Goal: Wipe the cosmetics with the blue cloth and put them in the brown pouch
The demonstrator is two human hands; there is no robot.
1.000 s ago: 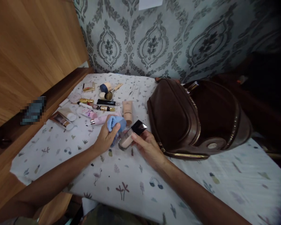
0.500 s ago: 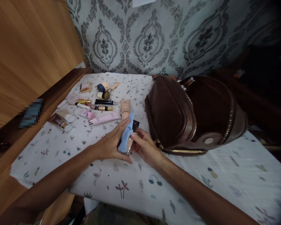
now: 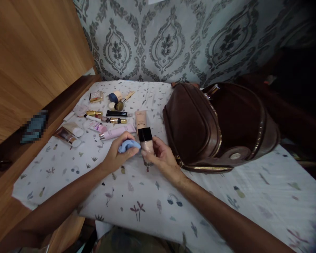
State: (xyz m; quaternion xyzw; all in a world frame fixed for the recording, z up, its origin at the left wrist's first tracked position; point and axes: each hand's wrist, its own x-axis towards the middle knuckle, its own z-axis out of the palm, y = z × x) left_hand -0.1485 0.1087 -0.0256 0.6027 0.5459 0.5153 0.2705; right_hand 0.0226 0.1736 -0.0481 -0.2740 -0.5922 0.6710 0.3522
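Evidently, the left grip (image 3: 118,151) curls round blue cloth (image 3: 127,144), the right grip (image 3: 163,159) round a bottle (image 3: 146,142).

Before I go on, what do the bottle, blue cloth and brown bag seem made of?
Bottle: glass or hard plastic, judging by its shiny beige body; its black cap looks like smooth plastic.
Cloth: seemingly soft fabric, matte and crumpled in the left hand.
Bag: leather or imitation leather, smooth with faint sheen; zip probably gold-toned metal.

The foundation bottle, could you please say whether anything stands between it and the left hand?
Only the blue cloth, pinched in the left hand, pokes toward the foundation bottle; nothing else visible stands between them.
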